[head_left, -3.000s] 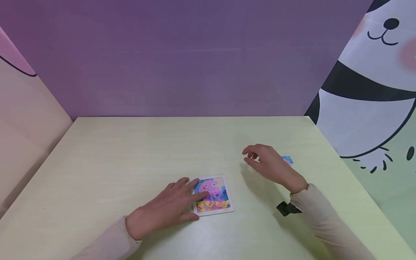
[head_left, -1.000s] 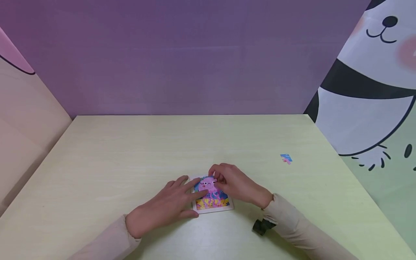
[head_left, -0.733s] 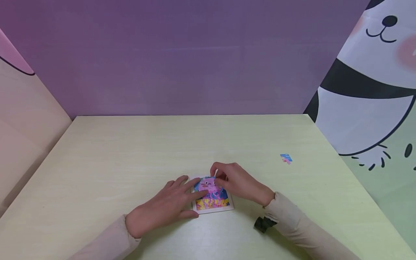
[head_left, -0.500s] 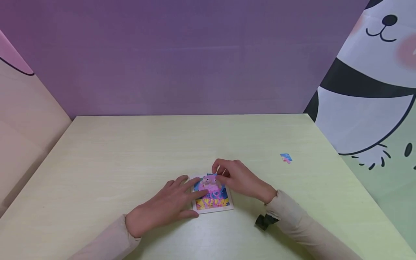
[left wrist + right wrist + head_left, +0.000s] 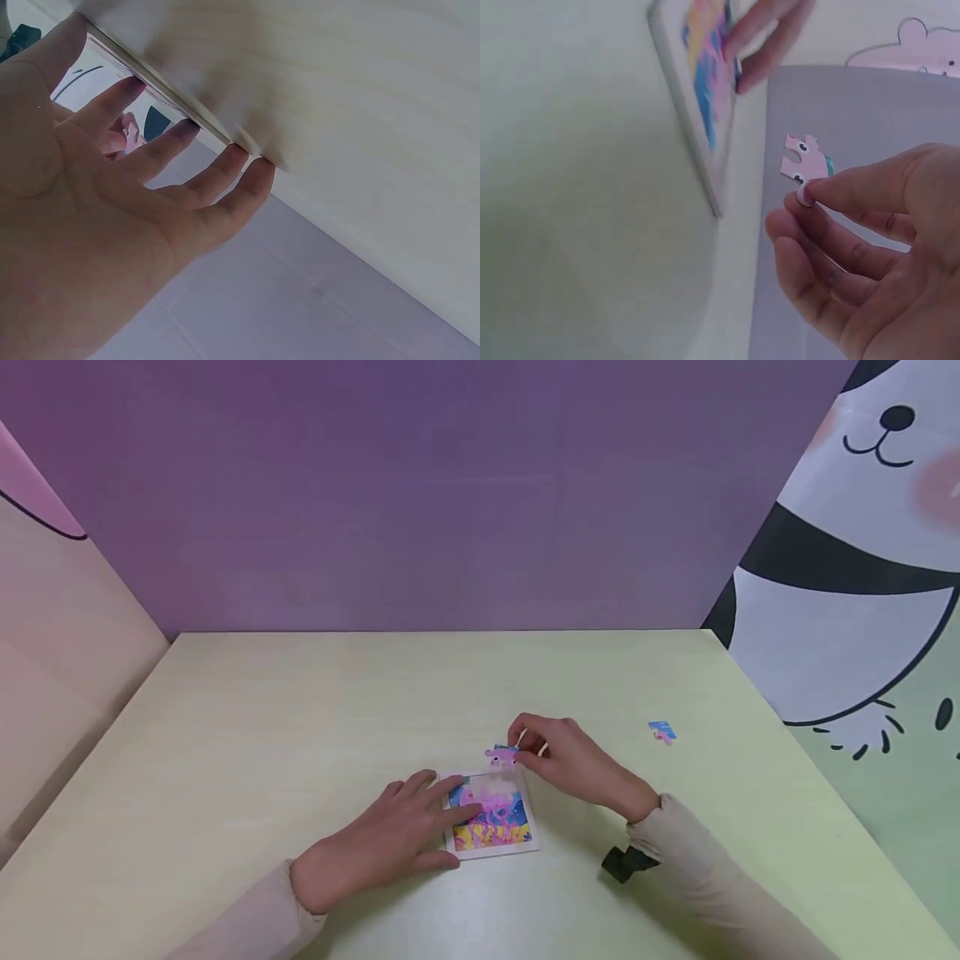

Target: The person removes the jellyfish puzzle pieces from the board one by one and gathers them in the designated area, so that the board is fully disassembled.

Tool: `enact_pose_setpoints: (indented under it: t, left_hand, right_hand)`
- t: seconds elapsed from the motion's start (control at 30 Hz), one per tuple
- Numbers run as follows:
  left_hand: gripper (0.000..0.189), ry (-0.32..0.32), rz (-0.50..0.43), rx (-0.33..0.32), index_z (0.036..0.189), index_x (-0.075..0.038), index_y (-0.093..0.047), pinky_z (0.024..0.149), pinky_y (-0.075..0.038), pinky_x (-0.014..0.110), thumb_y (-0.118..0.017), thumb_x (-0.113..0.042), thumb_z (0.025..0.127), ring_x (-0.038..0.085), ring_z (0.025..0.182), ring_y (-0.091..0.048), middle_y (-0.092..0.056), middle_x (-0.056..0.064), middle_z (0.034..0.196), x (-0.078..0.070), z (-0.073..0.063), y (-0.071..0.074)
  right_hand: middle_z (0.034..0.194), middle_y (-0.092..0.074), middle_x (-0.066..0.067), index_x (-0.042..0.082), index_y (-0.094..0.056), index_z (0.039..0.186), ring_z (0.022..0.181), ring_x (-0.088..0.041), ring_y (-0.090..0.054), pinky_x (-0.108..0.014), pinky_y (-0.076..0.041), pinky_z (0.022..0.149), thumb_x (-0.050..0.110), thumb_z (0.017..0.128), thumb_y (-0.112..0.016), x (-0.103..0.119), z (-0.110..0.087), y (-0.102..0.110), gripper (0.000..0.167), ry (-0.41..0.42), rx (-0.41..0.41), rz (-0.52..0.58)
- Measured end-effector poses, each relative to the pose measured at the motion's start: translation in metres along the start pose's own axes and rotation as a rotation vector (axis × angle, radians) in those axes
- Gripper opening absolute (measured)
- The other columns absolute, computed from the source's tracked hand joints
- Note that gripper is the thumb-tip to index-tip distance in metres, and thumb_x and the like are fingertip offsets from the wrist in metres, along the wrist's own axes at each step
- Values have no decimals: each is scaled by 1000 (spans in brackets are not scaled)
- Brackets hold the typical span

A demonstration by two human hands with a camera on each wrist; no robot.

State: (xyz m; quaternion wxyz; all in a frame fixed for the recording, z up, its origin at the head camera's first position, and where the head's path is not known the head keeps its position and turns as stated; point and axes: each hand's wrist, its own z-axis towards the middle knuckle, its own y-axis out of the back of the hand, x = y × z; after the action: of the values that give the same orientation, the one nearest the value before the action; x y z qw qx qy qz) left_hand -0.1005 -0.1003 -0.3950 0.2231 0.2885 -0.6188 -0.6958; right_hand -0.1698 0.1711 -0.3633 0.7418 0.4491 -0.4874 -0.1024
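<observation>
A small jigsaw puzzle (image 5: 491, 827) in a white frame lies on the table, with pink, blue and yellow pieces in its lower part and a bare strip along its top. My left hand (image 5: 390, 835) rests over its left side, fingers spread and fairly straight, as the left wrist view also shows. Just beyond the frame's top edge, my right hand (image 5: 577, 764) pinches a pink puzzle piece (image 5: 804, 159) with two printed eyes between thumb and index finger. That piece is raised above the frame in the right wrist view.
Another puzzle piece (image 5: 662, 732), blue and pink, lies on the table at the right. A black strap device (image 5: 628, 863) sits at my right wrist. The pale table (image 5: 337, 710) ends at a purple wall (image 5: 450, 527) behind.
My right hand came in from the right to the puzzle, then lifted the eyed piece out and moved it up and right. The puzzle's top part is now bare. My left hand has stayed put.
</observation>
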Motion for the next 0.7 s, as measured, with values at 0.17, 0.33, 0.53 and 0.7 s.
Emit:
enact_pose_setpoints:
  t: [0.17,0.33,0.53,0.7]
  left_hand:
    - [62,3,-9,8,145,-29,-53,96,-45,50,-69,-51,90,35,132,-42,-44,8,151,0,0,2]
    - [62,9,-15,16,146,-29,-53,97,-44,50,-69,-52,90,35,133,-41,-43,9,152,0,0,2]
    - [62,8,-21,7,146,-29,-53,98,-43,50,-68,-52,90,35,134,-41,-42,9,153,0,-1,2]
    - [62,15,-20,13,146,-29,-53,98,-43,51,-68,-52,90,35,134,-40,-42,9,153,-1,-1,2]
  right_hand:
    - [88,-70,-5,12,-63,103,79,-16,-64,-30,-54,72,6,95,-66,-6,0,17,10,-27,-26,-31]
    - [88,-71,-8,9,-63,103,80,-25,-66,-32,-53,70,5,94,-66,-15,-1,34,10,-57,-53,-49]
    - [89,-71,-11,8,-62,105,80,-28,-66,-33,-52,68,3,94,-66,-27,-4,48,12,-84,-73,-78]
    - [89,-72,-12,7,-63,104,81,-28,-66,-34,-51,68,2,93,-66,-38,-5,56,11,-102,-86,-103]
